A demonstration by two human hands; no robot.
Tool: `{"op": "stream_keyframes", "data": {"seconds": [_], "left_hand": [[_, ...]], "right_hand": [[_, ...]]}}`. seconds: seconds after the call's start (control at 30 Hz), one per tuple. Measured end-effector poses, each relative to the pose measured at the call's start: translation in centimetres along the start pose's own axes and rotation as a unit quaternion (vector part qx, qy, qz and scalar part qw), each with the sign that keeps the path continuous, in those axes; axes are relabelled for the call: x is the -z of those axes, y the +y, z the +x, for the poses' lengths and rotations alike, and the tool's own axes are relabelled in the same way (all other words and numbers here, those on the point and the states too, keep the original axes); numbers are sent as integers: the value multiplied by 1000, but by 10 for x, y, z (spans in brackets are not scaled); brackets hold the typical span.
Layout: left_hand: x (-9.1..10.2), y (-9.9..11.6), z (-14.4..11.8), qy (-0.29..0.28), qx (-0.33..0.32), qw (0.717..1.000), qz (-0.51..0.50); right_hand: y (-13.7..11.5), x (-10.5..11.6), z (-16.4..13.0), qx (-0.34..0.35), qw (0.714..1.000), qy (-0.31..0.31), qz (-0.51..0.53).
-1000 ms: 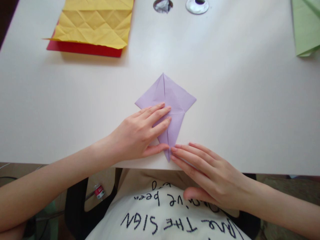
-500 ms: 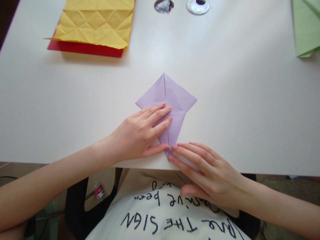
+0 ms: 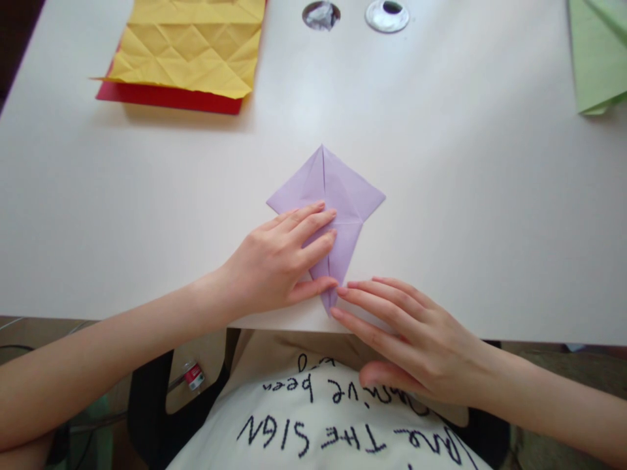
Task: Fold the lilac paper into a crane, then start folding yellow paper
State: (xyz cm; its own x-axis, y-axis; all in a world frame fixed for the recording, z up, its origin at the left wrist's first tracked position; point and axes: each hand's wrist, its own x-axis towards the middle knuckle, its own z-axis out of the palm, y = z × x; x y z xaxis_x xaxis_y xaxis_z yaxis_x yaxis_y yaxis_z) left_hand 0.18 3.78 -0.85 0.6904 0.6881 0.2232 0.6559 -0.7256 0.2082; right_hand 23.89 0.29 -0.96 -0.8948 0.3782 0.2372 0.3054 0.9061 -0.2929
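Purple paper hardly shifted; left hand stayed flat on it, right hand open, fingertips creeping along its tip.

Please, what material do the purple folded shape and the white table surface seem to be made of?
The purple folded shape looks like thin matte paper: sharp creases, flat layered flaps under the left hand. The table seems a smooth white laminate or coated board with a soft sheen; the exact material cannot be told.

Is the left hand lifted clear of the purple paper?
No, the left hand lies flat on the folded purple paper, fingers pressing its left half against the table.
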Motion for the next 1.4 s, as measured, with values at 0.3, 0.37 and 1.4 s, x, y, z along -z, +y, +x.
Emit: {"op": "stream_keyframes", "data": {"seconds": [0.3,0.37,1.4], "left_hand": [[-2,0,2,3,1,1000,0],[-2,0,2,5,2,1000,2],[0,0,1,6,2,1000,-5]], "right_hand": [[5,-2,3,9,999,1,-32],[5,-2,3,9,999,-2,-37],[6,-1,-2,35,998,-29,-36]]}}
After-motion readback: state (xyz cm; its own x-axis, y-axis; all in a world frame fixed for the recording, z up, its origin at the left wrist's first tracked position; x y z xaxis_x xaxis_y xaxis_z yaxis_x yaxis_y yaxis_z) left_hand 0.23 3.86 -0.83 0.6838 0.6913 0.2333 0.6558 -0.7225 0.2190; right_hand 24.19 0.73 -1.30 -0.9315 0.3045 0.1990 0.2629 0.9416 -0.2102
